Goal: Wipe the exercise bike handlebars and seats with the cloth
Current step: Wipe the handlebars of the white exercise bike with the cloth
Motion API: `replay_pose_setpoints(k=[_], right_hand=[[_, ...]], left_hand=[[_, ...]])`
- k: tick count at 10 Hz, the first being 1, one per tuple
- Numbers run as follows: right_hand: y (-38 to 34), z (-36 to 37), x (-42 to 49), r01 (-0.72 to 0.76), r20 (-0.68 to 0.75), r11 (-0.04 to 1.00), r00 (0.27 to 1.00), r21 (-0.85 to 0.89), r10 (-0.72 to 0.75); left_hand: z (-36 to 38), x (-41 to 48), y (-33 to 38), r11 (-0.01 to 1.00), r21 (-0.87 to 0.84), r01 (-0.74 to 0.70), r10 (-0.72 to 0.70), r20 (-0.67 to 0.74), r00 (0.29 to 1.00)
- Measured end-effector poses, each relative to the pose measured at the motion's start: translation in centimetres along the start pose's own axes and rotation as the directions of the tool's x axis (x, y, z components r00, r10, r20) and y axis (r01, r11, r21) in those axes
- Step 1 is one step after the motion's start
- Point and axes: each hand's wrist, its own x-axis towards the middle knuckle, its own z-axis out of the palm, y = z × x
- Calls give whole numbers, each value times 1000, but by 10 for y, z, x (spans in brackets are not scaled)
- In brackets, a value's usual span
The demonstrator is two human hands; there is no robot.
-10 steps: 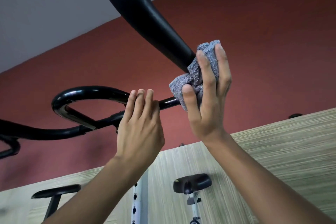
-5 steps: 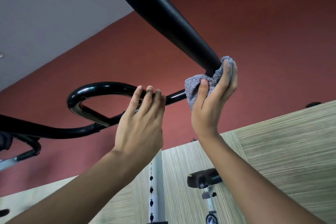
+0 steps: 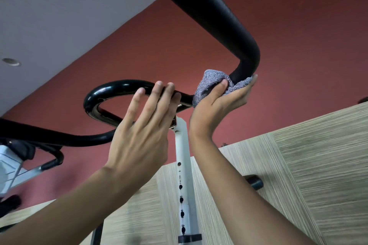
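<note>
The black handlebar (image 3: 209, 6) is seen from below. Its fat, soft-looking part comes down from the top middle of the picture and bends hard on the right side. From there a thin, shiny black bar runs left and makes a loop (image 3: 111, 87) in the middle left.

The grey cloth (image 3: 207, 83) sits just under the bend, right of the middle, where the fat part ends. It is bunched up and wrapped round the bar there.

The right hand (image 3: 219, 105) holds the cloth from below. The thumb (image 3: 223, 85) presses the cloth against the bar, and the fingers curl up round the far side, so the cloth is squeezed between the hand and the bar.

The left hand (image 3: 143, 131) is in the middle of the picture, just left of the cloth. Its fingers are almost straight and a little spread. The tips lie on the thin bar. I cannot see the thumb.

A white post (image 3: 184, 165) with a row of dark holes goes down from the bar to the bottom of the picture, between the two arms.

Behind it all are a red wall (image 3: 298, 16), a striped wood panel (image 3: 318, 155) at the lower right, and a pale ceiling (image 3: 49, 16) with round lights at the upper left.
</note>
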Motion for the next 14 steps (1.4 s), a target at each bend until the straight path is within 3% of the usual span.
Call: replay_pose_setpoints(k=[3,4,6,9,11,13,14], right_hand=[[-8,6,-30,-242,74,965,969,97,236],[-9,-3,-23,-216,74,972,975,98,209],[-29,-28,7,93,81,996,992,9,-93],[-75,-32,22,483,251,876,847,4,-468],[-105,-31,22,460,299,888,846,13,-442],[-141,-38,33,563,369,823,750,78,-549],[-155,-20,24,516,450,856,758,29,-472]], left_hand=[[-4,-5,-12,998,-37,45,-46,-32,998],[-4,-7,-15,997,-48,57,-58,-29,998],[-4,-10,-15,993,-91,76,-80,-43,996],[-11,-6,-21,954,-230,193,-197,3,980],[-22,-6,-45,863,-377,336,-313,124,942],[-33,10,-59,728,-542,420,-390,177,904],[-38,16,-61,678,-591,437,-396,207,895]])
